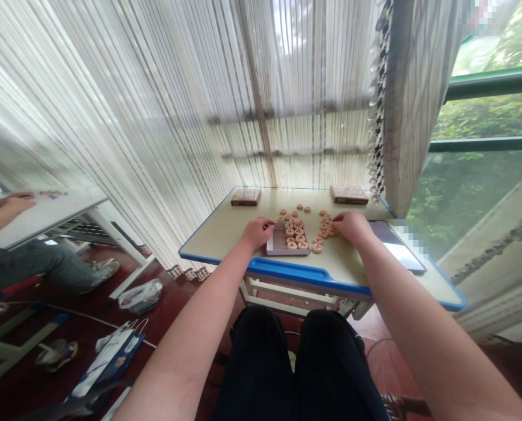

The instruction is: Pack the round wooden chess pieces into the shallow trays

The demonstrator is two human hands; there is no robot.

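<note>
A shallow open box point(276, 240) sits near the front edge of the small table, its right part filled with rows of round wooden Chinese chess pieces point(300, 238). My left hand point(258, 232) grips the box at its left side, fingers bent over the rim. Loose chess pieces point(317, 248) are scattered to the right of the box and behind it. On the right, my right hand point(352, 225) has its fingertips closed at a chess piece point(332, 232) at the edge of the loose group. The fingers partly cover that piece.
Two flat brown boxes point(246, 196) lie along the table's far side. A thin dark-edged panel point(398, 248) lies right, beside my forearm. Sheer curtains point(304, 134) hang behind the table point(212, 234). At left, another person's hands point(17, 204) rest on a white table; bags point(141, 295) lie on the floor.
</note>
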